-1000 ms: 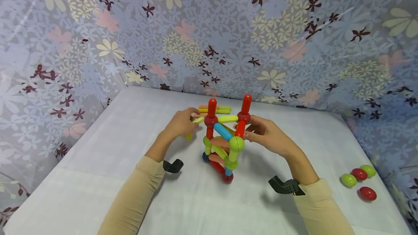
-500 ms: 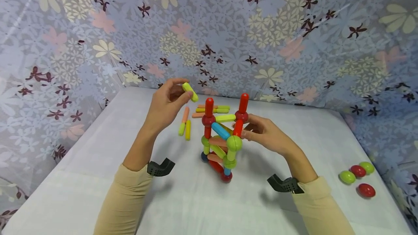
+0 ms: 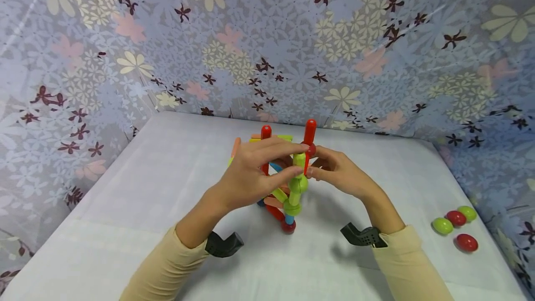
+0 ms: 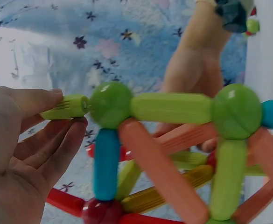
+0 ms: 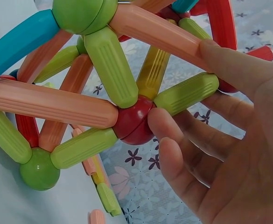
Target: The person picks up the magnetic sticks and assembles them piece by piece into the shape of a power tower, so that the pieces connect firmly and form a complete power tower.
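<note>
My left hand (image 3: 246, 175) pinches a light green magnetic stick (image 4: 66, 108) between thumb and fingers. In the left wrist view its end is at a green ball (image 4: 110, 103) of a tower built from colourful sticks and balls; I cannot tell whether they touch. In the head view this stick (image 3: 299, 159) stands nearly upright above that ball. My right hand (image 3: 342, 171) steadies the tower from the right side. In the right wrist view its thumb lies against a peach stick (image 5: 162, 37), and its fingers touch a red ball (image 5: 135, 122). My left hand hides part of the tower in the head view.
Several loose sticks (image 3: 236, 147) lie behind the tower, partly covered by my left hand. Green balls (image 3: 442, 225) and red balls (image 3: 466, 242) rest at the right side of the white-covered table (image 3: 138, 226). A flowered cloth (image 3: 167, 36) hangs behind.
My left hand picked up the light green stick behind the tower, raised it at the left, then brought it right and down to the front green ball. My right hand has stayed on the tower.
</note>
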{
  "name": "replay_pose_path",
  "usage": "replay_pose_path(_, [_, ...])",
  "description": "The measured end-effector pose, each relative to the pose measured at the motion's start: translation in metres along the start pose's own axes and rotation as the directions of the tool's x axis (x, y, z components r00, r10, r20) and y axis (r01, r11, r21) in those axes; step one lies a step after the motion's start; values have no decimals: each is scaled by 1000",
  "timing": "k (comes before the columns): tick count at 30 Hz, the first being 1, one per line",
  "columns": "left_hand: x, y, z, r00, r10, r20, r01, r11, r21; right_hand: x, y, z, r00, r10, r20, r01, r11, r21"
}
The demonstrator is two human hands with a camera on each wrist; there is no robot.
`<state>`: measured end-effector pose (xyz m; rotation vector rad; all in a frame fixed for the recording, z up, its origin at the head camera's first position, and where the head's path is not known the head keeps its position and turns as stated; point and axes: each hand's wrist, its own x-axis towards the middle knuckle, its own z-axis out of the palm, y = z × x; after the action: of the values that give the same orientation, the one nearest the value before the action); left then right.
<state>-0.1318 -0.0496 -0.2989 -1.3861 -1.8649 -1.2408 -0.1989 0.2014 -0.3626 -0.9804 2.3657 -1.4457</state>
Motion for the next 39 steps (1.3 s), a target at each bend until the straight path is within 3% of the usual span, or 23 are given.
replay_pose_path(4, [-2, -3, 6, 999, 28, 20, -28, 1000, 4, 1, 0, 0, 1000, -9, 10, 9, 1000, -4])
replay_pose_path(10, [-1, -2, 2, 999, 0, 46, 0, 1000, 12, 2, 0, 0, 1000, -1, 9, 1, 1000, -7])
replay_pose_path(12, [-2, -4, -2, 1000, 3, -11, -3, 999, 49, 2, -1, 0, 1000, 5, 8, -5, 1000, -6])
replay_pose_path(14, [-3, -8, -6, 992, 14, -127, 0, 994, 111, 2, -2, 0, 1000, 11, 8, -11, 1000, -3])
replay_pose_path(17, [-5, -20, -11, 951, -7, -309, 64, 982, 176, 2, -2, -1, 1000, 18, 9, -18, 1000, -4])
replay_pose_path(19, [-7, -30, -13, 930, -75, -361, 140, 977, 159, 2, -2, -1, 1000, 22, 7, -22, 1000, -4])
replay_pose_path(20, [-8, -35, -14, 925, -126, -358, 183, 975, 129, 2, -2, -1, 1000, 24, 6, -24, 1000, -5])
replay_pose_path(23, [-12, -49, -14, 916, -306, -257, 316, 949, -3, 2, -2, 0, 1000, 24, 7, -24, 1000, 1])
replay_pose_path(25, [-15, -55, -14, 897, -415, -154, 401, 909, -114, 2, -2, 0, 1000, 23, 12, -23, 1000, 7])
replay_pose_path(27, [-18, -60, -14, 873, -484, -61, 467, 865, -183, 2, -2, 0, 1000, 21, 16, -21, 1000, 10])
replay_pose_path(30, [-20, -63, -14, 849, -527, 34, 521, 828, -207, 1, -2, 0, 1000, 18, 15, -19, 1000, 9])
replay_pose_path(34, [-21, -66, -13, 831, -548, 92, 556, 817, -152, 0, -3, -1, 1000, 20, 10, -20, 1000, 2])
replay_pose_path(39, [-22, -68, -13, 807, -576, 128, 590, 795, -141, -2, -4, -2, 999, 33, 6, -33, 999, -6])
